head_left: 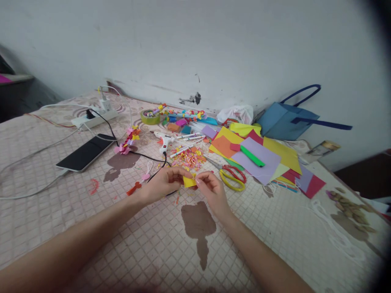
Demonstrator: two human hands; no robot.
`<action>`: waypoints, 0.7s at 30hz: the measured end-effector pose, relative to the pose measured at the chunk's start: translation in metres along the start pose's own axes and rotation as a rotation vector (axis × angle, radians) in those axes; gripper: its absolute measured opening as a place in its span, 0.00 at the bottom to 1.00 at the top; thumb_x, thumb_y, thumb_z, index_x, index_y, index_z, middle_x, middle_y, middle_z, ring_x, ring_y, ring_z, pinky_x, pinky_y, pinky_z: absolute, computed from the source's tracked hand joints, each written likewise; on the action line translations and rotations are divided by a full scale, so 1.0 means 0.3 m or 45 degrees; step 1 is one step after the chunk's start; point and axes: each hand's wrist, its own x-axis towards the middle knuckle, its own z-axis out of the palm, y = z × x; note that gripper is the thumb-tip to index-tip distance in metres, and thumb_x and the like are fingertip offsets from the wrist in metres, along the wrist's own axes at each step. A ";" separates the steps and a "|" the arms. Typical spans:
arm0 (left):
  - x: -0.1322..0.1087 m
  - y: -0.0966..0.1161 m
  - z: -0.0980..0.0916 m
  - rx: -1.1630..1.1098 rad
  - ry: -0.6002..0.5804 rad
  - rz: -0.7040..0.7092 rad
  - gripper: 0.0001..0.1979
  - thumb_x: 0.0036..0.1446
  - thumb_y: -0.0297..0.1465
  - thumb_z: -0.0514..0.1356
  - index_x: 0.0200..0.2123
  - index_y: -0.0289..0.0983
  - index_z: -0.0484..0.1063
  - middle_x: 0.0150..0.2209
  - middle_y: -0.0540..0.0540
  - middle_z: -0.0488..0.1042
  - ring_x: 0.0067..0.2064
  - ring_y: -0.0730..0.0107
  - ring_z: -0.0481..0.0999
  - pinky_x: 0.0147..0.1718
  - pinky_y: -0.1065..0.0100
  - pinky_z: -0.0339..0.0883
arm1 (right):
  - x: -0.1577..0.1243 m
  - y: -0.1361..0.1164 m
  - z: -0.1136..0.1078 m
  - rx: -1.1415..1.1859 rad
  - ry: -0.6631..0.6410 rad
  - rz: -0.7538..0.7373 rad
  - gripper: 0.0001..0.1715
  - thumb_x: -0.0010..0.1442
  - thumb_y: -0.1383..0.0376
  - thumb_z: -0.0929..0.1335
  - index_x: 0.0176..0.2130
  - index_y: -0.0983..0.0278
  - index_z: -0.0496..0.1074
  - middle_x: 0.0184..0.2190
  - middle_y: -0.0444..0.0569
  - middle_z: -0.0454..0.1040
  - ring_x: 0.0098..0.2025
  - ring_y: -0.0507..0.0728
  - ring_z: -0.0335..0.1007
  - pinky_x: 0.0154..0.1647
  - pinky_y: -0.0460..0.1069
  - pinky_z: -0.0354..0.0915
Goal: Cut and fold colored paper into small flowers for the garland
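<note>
A small piece of yellow paper point(189, 182) is pinched between my two hands above the table. My left hand point(165, 182) grips its left side, fingers closed. At its right edge, the thumb and finger of my right hand point(212, 189) close on the same piece. Just right of my right hand lie scissors point(232, 179) with red and yellow handles. Behind the hands is a heap of coloured paper scraps point(187, 158), with a white glue gun point(165, 140) beyond. An orange paper cutout point(133, 188) rests left of my left hand.
Coloured sheets point(259, 158) and a green cutter-like tool point(252, 156) lie right. A blue bag point(285, 120) stands behind them. To the left are a tablet point(87, 152), a power strip point(94, 118) and cables. Yellow-green tape point(150, 117) sits at the back near the wall.
</note>
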 end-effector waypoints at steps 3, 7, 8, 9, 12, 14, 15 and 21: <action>-0.001 -0.003 0.001 0.033 -0.012 0.077 0.15 0.43 0.18 0.56 0.36 0.34 0.72 0.37 0.45 0.74 0.38 0.70 0.73 0.40 0.67 0.65 | -0.004 0.003 0.008 0.071 0.020 0.036 0.05 0.55 0.66 0.68 0.34 0.61 0.66 0.28 0.41 0.69 0.29 0.51 0.69 0.32 0.47 0.67; -0.002 -0.007 0.013 0.181 0.039 0.214 0.12 0.46 0.20 0.57 0.36 0.34 0.72 0.39 0.43 0.71 0.40 0.68 0.72 0.41 0.64 0.66 | -0.009 0.009 0.016 0.246 0.013 0.087 0.16 0.54 0.66 0.68 0.42 0.58 0.62 0.26 0.38 0.68 0.28 0.50 0.69 0.34 0.48 0.68; -0.003 -0.006 0.015 0.236 0.049 0.253 0.11 0.47 0.21 0.58 0.36 0.34 0.72 0.39 0.43 0.71 0.40 0.67 0.72 0.41 0.64 0.66 | -0.009 0.011 0.016 0.273 -0.001 0.109 0.17 0.54 0.65 0.68 0.43 0.57 0.61 0.25 0.37 0.68 0.27 0.50 0.69 0.33 0.48 0.68; -0.004 -0.004 0.017 0.292 0.052 0.287 0.10 0.48 0.22 0.59 0.36 0.34 0.72 0.39 0.42 0.71 0.40 0.67 0.72 0.41 0.64 0.66 | -0.009 0.014 0.015 0.288 -0.023 0.136 0.17 0.54 0.65 0.68 0.43 0.58 0.61 0.25 0.38 0.68 0.27 0.50 0.69 0.32 0.48 0.67; -0.009 0.007 0.015 0.428 0.034 0.333 0.07 0.52 0.26 0.59 0.36 0.34 0.73 0.38 0.42 0.72 0.40 0.67 0.72 0.41 0.64 0.66 | -0.010 0.021 0.012 0.297 -0.073 0.207 0.08 0.55 0.63 0.68 0.36 0.61 0.64 0.25 0.41 0.69 0.25 0.50 0.67 0.29 0.47 0.66; -0.011 0.012 0.012 0.458 0.036 0.334 0.06 0.53 0.28 0.59 0.34 0.34 0.74 0.37 0.42 0.72 0.39 0.67 0.72 0.40 0.65 0.66 | -0.010 0.021 0.009 0.297 -0.078 0.220 0.06 0.56 0.62 0.67 0.31 0.62 0.65 0.24 0.42 0.69 0.25 0.50 0.66 0.29 0.47 0.65; -0.011 0.012 0.011 0.451 0.046 0.319 0.05 0.53 0.29 0.59 0.33 0.34 0.74 0.36 0.43 0.73 0.38 0.68 0.72 0.40 0.66 0.66 | -0.010 0.020 0.008 0.293 -0.072 0.215 0.07 0.56 0.62 0.67 0.30 0.63 0.65 0.24 0.42 0.69 0.25 0.50 0.66 0.29 0.47 0.64; -0.008 -0.012 0.019 0.102 0.106 0.105 0.05 0.51 0.30 0.61 0.29 0.33 0.71 0.31 0.46 0.74 0.34 0.70 0.73 0.36 0.68 0.66 | -0.010 0.004 0.005 0.080 -0.062 0.134 0.06 0.56 0.63 0.66 0.29 0.62 0.66 0.23 0.42 0.68 0.25 0.50 0.65 0.28 0.46 0.63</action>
